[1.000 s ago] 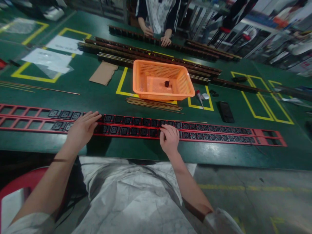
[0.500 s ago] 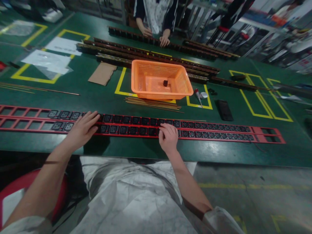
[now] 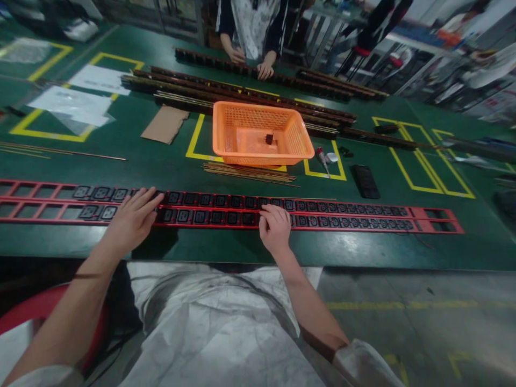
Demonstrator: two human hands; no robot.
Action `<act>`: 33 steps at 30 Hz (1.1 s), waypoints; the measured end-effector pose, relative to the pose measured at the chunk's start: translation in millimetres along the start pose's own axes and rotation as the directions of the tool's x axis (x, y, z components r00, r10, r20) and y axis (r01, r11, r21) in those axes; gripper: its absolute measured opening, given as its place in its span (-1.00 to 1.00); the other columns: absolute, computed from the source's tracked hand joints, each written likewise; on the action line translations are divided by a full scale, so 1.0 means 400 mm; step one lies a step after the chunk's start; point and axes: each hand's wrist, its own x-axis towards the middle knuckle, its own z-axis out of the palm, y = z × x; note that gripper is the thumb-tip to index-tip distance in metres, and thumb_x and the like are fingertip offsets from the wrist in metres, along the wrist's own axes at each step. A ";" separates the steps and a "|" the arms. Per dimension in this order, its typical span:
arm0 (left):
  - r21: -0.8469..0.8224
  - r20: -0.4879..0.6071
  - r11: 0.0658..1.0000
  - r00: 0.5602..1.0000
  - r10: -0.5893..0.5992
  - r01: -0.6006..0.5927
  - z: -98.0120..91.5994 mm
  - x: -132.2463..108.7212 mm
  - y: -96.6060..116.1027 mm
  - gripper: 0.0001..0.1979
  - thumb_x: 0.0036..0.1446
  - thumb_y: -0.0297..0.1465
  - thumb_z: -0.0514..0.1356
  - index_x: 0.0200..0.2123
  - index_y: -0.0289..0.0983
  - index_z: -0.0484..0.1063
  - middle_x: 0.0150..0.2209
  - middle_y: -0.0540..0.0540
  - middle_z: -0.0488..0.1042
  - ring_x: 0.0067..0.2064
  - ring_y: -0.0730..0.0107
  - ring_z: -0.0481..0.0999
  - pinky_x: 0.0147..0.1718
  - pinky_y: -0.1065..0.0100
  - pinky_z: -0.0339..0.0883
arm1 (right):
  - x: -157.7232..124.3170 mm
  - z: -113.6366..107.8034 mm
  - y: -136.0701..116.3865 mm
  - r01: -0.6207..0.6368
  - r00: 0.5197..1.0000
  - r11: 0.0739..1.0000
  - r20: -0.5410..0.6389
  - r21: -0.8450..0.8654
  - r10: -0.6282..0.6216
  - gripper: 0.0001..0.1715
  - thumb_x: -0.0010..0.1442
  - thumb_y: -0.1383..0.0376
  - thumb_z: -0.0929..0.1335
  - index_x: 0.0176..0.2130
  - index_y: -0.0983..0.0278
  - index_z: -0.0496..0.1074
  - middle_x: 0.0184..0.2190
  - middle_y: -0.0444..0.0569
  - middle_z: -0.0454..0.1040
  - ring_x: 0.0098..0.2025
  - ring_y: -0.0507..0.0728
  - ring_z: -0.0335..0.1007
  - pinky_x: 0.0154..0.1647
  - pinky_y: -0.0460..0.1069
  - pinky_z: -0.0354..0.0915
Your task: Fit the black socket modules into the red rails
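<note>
Two long red strip frames (image 3: 416, 213) lie side by side along the near side of the green table, filled over much of their length with black power sockets (image 3: 205, 200). Towards the left end, several openings in the frames hold no socket. My left hand (image 3: 134, 219) rests across both rows left of the middle, its fingers stretched out and covering some sockets. Further right, my right hand (image 3: 276, 228) lies on the rows near the middle, fingers loosely bent with the tips on the sockets. Neither hand appears to hold anything.
Beyond the strips stands an orange basket (image 3: 262, 159) with one small black part (image 3: 269, 139) inside. Thin rods (image 3: 248, 174), a screwdriver (image 3: 322, 158), a black phone (image 3: 365, 181) and cardboard (image 3: 165, 124) lie around it. Across the table, a co-worker's hands (image 3: 265, 70) touch a dark strip.
The whole view has shifted slightly, with the table's things a little further left. Both hands keep their places on the strips.
</note>
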 end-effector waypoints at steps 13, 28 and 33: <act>0.058 -0.116 0.997 0.992 -0.047 0.054 0.003 0.000 0.059 -0.48 0.41 -0.15 -0.07 0.23 -0.25 0.44 0.37 -0.23 0.29 0.44 0.07 0.16 0.39 -0.07 -0.01 | 0.001 0.001 0.001 -0.010 1.000 1.000 0.004 -0.007 0.010 -0.81 0.30 0.39 0.30 -0.19 0.21 0.52 -0.10 -0.01 0.63 0.02 0.18 0.50 0.10 0.14 0.31; 0.125 -0.091 0.992 0.996 0.005 0.007 0.001 -0.014 0.038 -0.44 0.43 -0.17 -0.12 0.32 -0.27 0.33 0.39 -0.22 0.24 0.44 0.07 0.15 0.39 -0.05 0.00 | -0.001 0.003 0.003 0.010 1.000 1.000 -0.012 -0.004 -0.010 -0.80 0.30 0.39 0.30 -0.19 0.21 0.52 -0.10 0.00 0.63 0.02 0.19 0.50 0.08 0.14 0.32; 0.123 -0.109 0.991 0.992 0.066 -0.053 0.001 -0.045 0.015 -0.43 0.43 -0.20 -0.13 0.35 -0.34 0.27 0.39 -0.24 0.25 0.45 0.14 0.13 0.41 0.04 -0.04 | -0.003 0.006 0.005 -0.022 1.000 1.000 0.015 -0.001 0.022 -0.79 0.30 0.38 0.29 -0.19 0.19 0.52 -0.09 0.00 0.63 0.03 0.19 0.50 0.10 0.15 0.31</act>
